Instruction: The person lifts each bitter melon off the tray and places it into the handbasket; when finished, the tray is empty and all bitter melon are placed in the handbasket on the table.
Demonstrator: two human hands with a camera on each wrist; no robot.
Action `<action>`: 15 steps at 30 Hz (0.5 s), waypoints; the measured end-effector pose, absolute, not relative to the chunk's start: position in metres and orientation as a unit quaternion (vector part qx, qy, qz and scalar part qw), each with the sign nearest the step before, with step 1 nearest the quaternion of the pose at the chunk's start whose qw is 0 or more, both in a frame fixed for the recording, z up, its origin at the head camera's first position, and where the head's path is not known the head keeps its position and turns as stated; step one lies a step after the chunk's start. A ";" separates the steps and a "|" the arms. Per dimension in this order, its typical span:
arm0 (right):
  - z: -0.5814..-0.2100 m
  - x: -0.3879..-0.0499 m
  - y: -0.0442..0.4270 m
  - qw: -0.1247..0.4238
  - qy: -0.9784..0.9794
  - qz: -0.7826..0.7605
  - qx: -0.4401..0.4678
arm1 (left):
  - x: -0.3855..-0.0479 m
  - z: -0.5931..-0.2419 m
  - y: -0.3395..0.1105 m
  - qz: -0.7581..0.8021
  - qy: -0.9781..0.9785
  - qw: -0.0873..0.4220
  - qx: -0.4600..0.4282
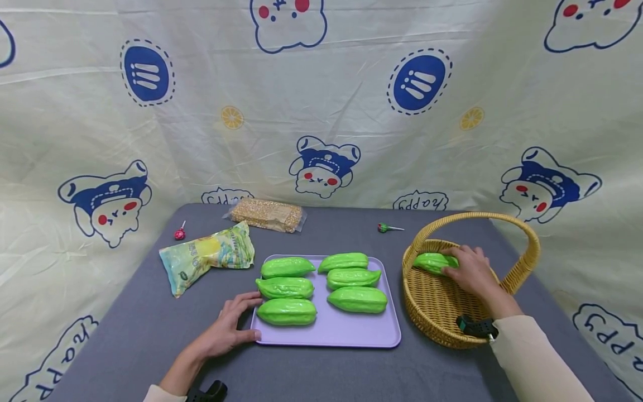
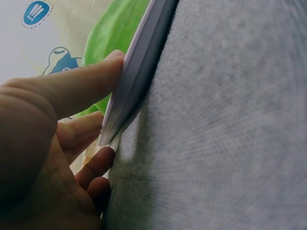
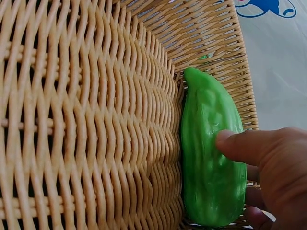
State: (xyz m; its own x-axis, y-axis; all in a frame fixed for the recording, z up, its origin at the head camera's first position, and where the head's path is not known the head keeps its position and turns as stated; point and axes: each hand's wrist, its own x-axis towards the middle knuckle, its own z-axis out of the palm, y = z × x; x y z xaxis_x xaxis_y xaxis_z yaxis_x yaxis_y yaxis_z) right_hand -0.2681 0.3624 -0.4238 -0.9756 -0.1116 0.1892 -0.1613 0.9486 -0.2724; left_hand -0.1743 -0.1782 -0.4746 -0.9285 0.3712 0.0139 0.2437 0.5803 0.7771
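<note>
Out on the far left, beyond the smooth lavender rectangular tray, there's a small round red lollipop with a pale stick. Closer in, left of the tray and a little beyond it, a soft plastic bag printed yellow, green and pale blue lies at a slant. And here's my left hand, right at the tray's left edge: fingers loose and spread, thumb touching the rim by the near corner, fingertips against the side. Past the tray's far left corner sits a clear flat packet of golden kernels.

Onto the tray now! Three glossy green ridged gourds line its left half, one behind another, and a second row of three matching gourds fills the right half.

Beyond the tray's far right corner, a small green lollipop lies with its stick pointing right. Just right of the tray stands a round golden wicker basket with an arched handle. Inside it, by the far wall, is a seventh green gourd, and my right hand is gripping it, thumb on top, fingers curled along its side.
</note>
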 end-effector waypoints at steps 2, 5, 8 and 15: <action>-0.423 -0.268 0.362 0.085 -0.983 0.146 0.068 | -0.174 -0.474 -0.178 0.424 0.886 0.077 0.172; -0.420 -0.266 0.361 0.083 -0.983 0.148 0.070 | -0.174 -0.474 -0.178 0.424 0.886 0.076 0.172; -0.418 -0.265 0.362 0.080 -0.983 0.149 0.072 | -0.174 -0.474 -0.177 0.424 0.886 0.075 0.172; -0.407 -0.263 0.362 0.076 -0.981 0.163 0.070 | -0.174 -0.474 -0.178 0.424 0.886 0.080 0.169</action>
